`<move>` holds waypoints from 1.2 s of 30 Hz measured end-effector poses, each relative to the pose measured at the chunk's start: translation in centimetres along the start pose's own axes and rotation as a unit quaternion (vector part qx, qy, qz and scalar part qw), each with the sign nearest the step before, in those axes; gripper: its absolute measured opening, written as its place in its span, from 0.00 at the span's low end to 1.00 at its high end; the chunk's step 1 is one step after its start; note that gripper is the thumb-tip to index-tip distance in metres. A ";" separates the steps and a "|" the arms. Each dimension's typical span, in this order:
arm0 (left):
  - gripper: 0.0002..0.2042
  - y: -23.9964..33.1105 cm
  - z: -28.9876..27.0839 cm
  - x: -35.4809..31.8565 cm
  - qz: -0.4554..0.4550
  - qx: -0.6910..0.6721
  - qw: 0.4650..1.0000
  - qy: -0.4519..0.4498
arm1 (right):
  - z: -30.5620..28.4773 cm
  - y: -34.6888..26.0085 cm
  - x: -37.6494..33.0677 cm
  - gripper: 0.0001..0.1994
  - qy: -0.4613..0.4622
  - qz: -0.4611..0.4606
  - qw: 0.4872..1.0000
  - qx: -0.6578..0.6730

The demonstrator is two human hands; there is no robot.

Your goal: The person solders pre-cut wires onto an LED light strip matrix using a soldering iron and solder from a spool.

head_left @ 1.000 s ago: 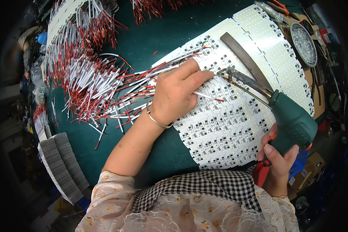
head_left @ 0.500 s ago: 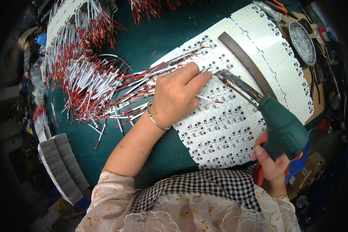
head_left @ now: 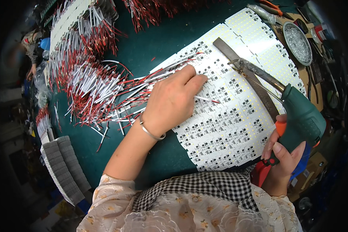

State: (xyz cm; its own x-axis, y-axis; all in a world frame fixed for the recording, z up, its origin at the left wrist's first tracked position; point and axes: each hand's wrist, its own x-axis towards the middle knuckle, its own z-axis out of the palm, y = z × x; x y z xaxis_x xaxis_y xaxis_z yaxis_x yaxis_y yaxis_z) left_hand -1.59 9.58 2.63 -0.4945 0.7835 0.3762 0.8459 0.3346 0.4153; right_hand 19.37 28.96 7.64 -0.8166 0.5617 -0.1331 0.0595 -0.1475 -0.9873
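My left hand (head_left: 172, 98) is closed over a white sheet of circuit boards (head_left: 228, 116), thumb and forefinger pinched together at a row of small black parts. A white wire with a red end (head_left: 207, 99) sticks out from under its fingers; the pinched tip itself is hidden. Further wires (head_left: 170, 65) run beneath and beside the hand. My right hand (head_left: 280, 152) grips a green soldering gun (head_left: 303, 116) with an orange trigger. The gun's blackened tip (head_left: 237, 65) hovers over a dark metal bar (head_left: 255, 87) lying across the sheet, apart from my left hand.
A large heap of white and red wires (head_left: 92, 85) covers the left of the green table (head_left: 135, 46). Stacked grey strips (head_left: 63, 166) stand at the near left. An oval metal dish (head_left: 297, 43) and orange-handled pliers (head_left: 270, 5) lie at the far right.
The soldering gun has moved right, its tip drawn away from my left fingertips to above the bar. My left hand stays closed at nearly the same spot; the whole view has shifted slightly.
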 end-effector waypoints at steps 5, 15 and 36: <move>0.22 0.4 -2.3 1.3 0.056 0.075 0.995 0.026 | -0.4 -0.3 0.7 0.32 0.007 -0.033 0.999 0.002; 0.25 0.7 0.5 1.8 0.000 0.055 0.998 0.013 | -0.6 0.2 1.4 0.33 0.011 -0.020 1.000 -0.002; 0.19 0.2 2.4 1.5 0.023 0.033 0.994 0.105 | -0.5 0.6 1.9 0.31 -0.021 -0.009 1.000 0.017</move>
State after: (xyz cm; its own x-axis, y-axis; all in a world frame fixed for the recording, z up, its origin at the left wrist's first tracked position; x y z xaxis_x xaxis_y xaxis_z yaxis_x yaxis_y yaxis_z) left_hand -1.73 12.09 1.34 -0.4790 0.6750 0.5612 0.8769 0.3395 0.3402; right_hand 18.13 30.32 6.72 -0.8411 0.5295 -0.1101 0.0247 -0.1656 -0.9859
